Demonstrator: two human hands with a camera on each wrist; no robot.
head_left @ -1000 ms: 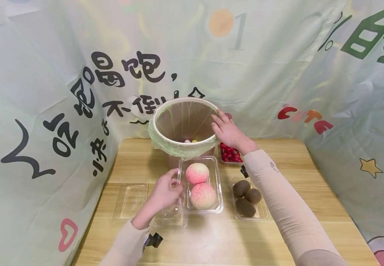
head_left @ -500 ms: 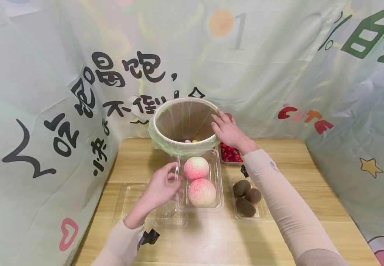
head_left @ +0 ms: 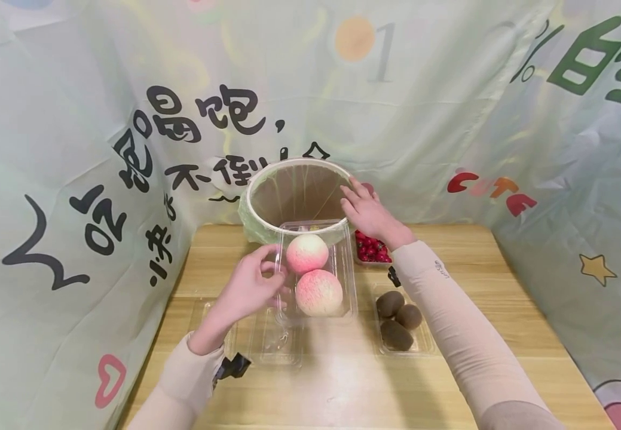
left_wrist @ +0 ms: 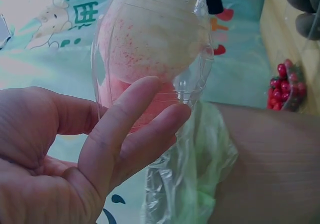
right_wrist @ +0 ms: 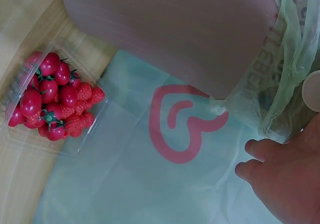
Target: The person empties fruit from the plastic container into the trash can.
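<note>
My left hand [head_left: 248, 288] holds a transparent plastic box [head_left: 350, 292] by its left side. Two pink-and-cream peaches, the upper peach [head_left: 306, 252] and the lower peach [head_left: 318, 292], lie in it. Up off the table, the box overlaps the near edge of the brown trash bin [head_left: 298, 194] in the head view. In the left wrist view, fingers [left_wrist: 150, 134] lie along the plastic, and part of the thumb is hidden. My right hand [head_left: 368, 210] rests on the bin's right rim, its fingers fairly straight. A green bag [head_left: 250, 224] lines the bin and folds over its rim.
Right of the bin, a transparent box [right_wrist: 95, 134] has small red tomatoes [right_wrist: 31, 102] and raspberries [right_wrist: 75, 121]. Several kiwis [head_left: 396, 334] sit in another box under my right forearm. Two transparent trays, a middle tray [head_left: 275, 349] and a left tray [head_left: 201, 307], lie on the table.
My left hand has raised the box of peaches and carried it forward and slightly left, up to the near rim of the bin. The right hand has stayed on the rim.
</note>
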